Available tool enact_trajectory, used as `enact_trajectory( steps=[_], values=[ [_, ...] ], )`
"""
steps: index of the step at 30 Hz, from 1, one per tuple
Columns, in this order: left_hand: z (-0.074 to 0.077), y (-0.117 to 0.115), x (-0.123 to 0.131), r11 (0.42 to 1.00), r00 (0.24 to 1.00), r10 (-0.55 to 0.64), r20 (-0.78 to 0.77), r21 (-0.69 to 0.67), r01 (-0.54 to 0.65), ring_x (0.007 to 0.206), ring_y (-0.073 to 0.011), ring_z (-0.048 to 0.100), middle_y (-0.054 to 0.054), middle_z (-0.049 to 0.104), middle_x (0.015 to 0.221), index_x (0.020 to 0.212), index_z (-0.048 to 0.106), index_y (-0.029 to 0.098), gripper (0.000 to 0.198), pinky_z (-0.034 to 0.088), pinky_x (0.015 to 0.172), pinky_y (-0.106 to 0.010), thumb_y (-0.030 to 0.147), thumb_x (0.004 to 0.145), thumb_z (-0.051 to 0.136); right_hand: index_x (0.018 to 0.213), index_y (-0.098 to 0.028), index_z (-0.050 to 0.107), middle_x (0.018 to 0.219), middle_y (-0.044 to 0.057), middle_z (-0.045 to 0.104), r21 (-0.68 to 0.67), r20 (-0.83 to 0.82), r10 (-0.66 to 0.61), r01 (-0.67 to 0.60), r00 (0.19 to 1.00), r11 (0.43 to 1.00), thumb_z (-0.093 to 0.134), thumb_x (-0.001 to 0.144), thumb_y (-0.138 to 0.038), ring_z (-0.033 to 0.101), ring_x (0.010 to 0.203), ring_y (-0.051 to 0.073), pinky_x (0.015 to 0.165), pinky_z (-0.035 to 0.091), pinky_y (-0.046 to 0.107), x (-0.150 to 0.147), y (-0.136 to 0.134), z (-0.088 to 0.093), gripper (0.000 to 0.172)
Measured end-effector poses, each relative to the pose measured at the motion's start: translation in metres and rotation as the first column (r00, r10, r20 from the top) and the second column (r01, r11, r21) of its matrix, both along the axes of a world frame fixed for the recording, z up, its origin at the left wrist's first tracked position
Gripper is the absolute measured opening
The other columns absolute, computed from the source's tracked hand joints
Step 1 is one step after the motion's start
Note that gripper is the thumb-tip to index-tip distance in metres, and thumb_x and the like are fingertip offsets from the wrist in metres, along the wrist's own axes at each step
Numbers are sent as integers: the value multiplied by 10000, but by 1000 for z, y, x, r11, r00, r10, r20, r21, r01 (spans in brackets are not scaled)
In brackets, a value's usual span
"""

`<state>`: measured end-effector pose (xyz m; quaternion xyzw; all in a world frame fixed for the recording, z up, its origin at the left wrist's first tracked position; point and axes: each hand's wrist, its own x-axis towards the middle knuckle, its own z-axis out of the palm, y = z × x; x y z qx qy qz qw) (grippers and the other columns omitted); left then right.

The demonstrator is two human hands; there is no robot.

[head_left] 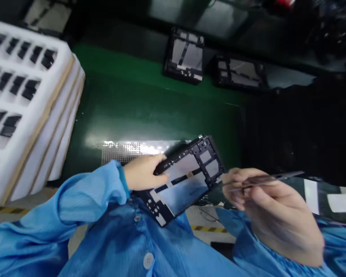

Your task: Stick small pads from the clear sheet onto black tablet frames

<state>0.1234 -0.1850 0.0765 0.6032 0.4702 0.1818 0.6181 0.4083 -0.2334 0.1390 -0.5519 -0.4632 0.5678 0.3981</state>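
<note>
Well, a green work surface spreads out ahead of me, with stacked white foam trays to the left. My left hand closes on the edge of a black device frame. Just right of the frame, my right hand pinches slim tweezers.

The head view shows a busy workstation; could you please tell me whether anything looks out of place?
A thin, loose looped wire lies on the grey floor below the black perforated frame, just above the yellow-and-black hazard tape. It looks stray, apparently attached to nothing.
</note>
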Motion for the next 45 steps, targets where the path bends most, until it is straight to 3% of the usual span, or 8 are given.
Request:
enact_trajectory(
  steps=[2,5,12,23,29,33,39,45],
  values=[
    [17,20,-14,982,979,91,-185,178,-58,1035,-170,641,-88,711,1202,1217,710,152,309,551,984,-344,273,938,768,1003,-348,907,849,62,761,89,28,162,-164,986,982,900,933,-437,710,641,180,477,570,287,-25,17,-7,114],
    [31,58,-39,974,921,32,-389,220,59,731,-121,560,9,688,783,1000,761,168,101,414,788,-286,202,906,747,1052,-291,884,1064,44,853,205,145,340,-364,929,908,893,961,-313,821,955,185,787,692,283,-68,52,-33,94],
    [-1,80,-64,935,797,-302,-523,-1,354,516,-119,593,73,623,473,734,748,209,127,364,680,-258,160,851,753,1113,-213,830,1098,39,868,271,391,471,-588,791,762,836,1015,-322,824,1004,180,925,658,311,-117,87,-90,147],
    [-2,80,-67,915,733,-299,-611,34,402,604,-145,688,62,696,538,807,802,224,102,436,737,-269,191,883,742,1047,-262,810,1042,18,859,175,333,478,-551,813,816,870,994,-395,834,966,207,897,708,354,-123,86,-76,155],
    [-8,81,-73,912,752,-298,-588,58,407,631,-115,643,52,672,539,799,819,191,118,506,896,-275,181,835,707,1136,-284,771,992,3,775,248,192,114,-161,975,955,780,1053,-260,773,868,157,829,679,320,-117,23,-67,86],
    [-16,82,-73,899,802,-278,-530,150,411,721,-139,663,40,618,549,759,821,199,150,522,1016,-348,278,830,715,1190,-294,714,1026,29,746,386,200,13,-91,980,918,708,1061,-177,811,950,194,873,706,373,-121,-24,-85,174],
    [-6,84,-60,908,692,-279,-665,52,416,712,-121,664,60,521,495,687,792,175,164,525,1102,-452,280,789,717,1192,-277,710,1019,37,768,450,231,3,-110,973,886,708,1039,-114,822,959,192,872,709,370,-124,-29,-100,224],
    [-28,69,-71,987,962,54,-266,162,-11,1053,-185,739,7,689,825,1058,782,199,403,498,1183,-403,525,969,563,1240,-255,751,1126,54,832,396,324,136,-265,936,879,770,987,-54,839,1068,198,969,713,360,-115,-16,-76,323]
  ],
)
